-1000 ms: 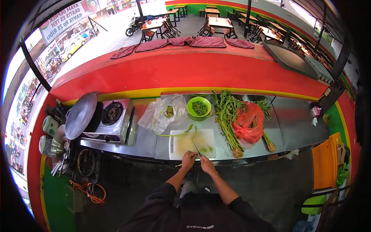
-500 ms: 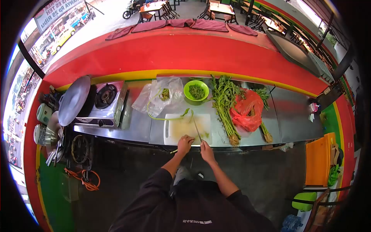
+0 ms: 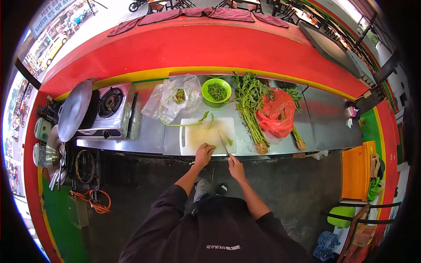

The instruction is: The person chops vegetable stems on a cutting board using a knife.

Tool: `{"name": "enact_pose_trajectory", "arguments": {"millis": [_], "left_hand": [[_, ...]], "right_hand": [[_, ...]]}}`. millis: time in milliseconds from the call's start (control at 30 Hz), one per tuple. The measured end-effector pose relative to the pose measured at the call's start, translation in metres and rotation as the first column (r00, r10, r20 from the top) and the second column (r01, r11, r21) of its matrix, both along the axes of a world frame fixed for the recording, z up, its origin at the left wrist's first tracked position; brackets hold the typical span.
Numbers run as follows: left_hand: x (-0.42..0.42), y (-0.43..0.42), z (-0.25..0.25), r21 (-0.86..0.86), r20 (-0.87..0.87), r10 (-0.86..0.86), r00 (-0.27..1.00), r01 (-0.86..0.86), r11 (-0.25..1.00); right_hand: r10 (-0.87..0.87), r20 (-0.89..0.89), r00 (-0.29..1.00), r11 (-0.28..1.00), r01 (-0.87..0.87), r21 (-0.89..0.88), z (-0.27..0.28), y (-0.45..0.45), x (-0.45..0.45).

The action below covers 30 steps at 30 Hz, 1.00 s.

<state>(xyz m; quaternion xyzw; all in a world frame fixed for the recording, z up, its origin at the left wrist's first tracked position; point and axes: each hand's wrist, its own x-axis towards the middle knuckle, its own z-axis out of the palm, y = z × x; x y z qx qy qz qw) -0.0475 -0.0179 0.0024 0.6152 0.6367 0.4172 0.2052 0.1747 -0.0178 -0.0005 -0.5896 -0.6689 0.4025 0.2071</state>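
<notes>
Steel counter [image 3: 151, 142] beneath a red wall [image 3: 184, 48], with knife [image 3: 224, 144] pointing away from the body

Head view: looks down over the counter, from a stove [image 3: 109, 103] on the left to a leafy bunch [image 3: 250, 118] and a red plastic bag [image 3: 275, 116] on the right. Between these, shows a white cutting board [image 3: 196, 140] at the near edge, with a green bowl [image 3: 213, 104] of chopped greens [image 3: 216, 91] beyond and a clear plastic bag [image 3: 191, 105] left of the bowl.

Holds the two hands apart but near each other, at the near edge of the cutting board. Grips the knife by the handle in the right hand [image 3: 236, 167]. Points the blade over the board's right half, tip leaning slightly left; cannot tell if touching the board or just above. Has the left hand [image 3: 204, 154] curled, apparently clamped on a stem piece [image 3: 191, 163], with only a pale end visible; cannot tell the full length. Has the stem piece left of the blade, long axis seemingly aslant to the blade rather than parallel. Just right of the blade, nearer the right hand, a few green bits [image 3: 230, 142]. At the board's far-left corner, a long stem [image 3: 173, 125] running mostly crosswise, beyond both hands, nearer the left.
</notes>
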Motion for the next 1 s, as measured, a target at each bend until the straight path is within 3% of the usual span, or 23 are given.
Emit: {"name": "enact_pose_trajectory", "arguments": {"millis": [133, 167, 233, 367, 667, 767, 1000], "left_hand": [[0.001, -0.003, 0.002, 0.028, -0.034, 0.009, 0.999, -0.008, 1.0], [0.001, -0.003, 0.002, 0.025, -0.033, 0.008, 0.999, -0.007, 1.0], [0.001, -0.003, 0.0, 0.043, -0.041, 0.013, 0.999, -0.012, 0.999], [0.001, -0.004, 0.003, -0.008, -0.041, 0.008, 0.999, -0.009, 1.0], [0.001, -0.004, 0.0, -0.067, 0.021, 0.051, 0.998, -0.05, 0.996], [0.0, -0.004, 0.001, -0.061, 0.014, 0.042, 0.999, -0.041, 0.997], [-0.002, -0.004, 0.002, -0.018, -0.021, 0.016, 1.0, -0.017, 1.0]], "right_hand": [[-0.072, -0.032, 0.997, 0.989, 0.076, 0.13, -0.005, 0.011, 0.006], [-0.073, -0.031, 0.997, 0.989, 0.076, 0.127, -0.007, 0.012, 0.006], [-0.096, -0.111, 0.989, 0.994, 0.09, -0.063, 0.016, 0.01, 0.001], [-0.034, -0.059, 0.998, 0.989, 0.025, -0.145, 0.038, -0.001, -0.014], [-0.013, -0.076, 0.997, 0.991, 0.002, -0.135, 0.023, -0.012, -0.027], [0.012, -0.064, 0.998, 0.999, -0.015, -0.047, 0.01, -0.012, -0.029], [0.014, 0.155, 0.988, 1.0, -0.009, -0.029, 0.028, -0.011, -0.046]]}}
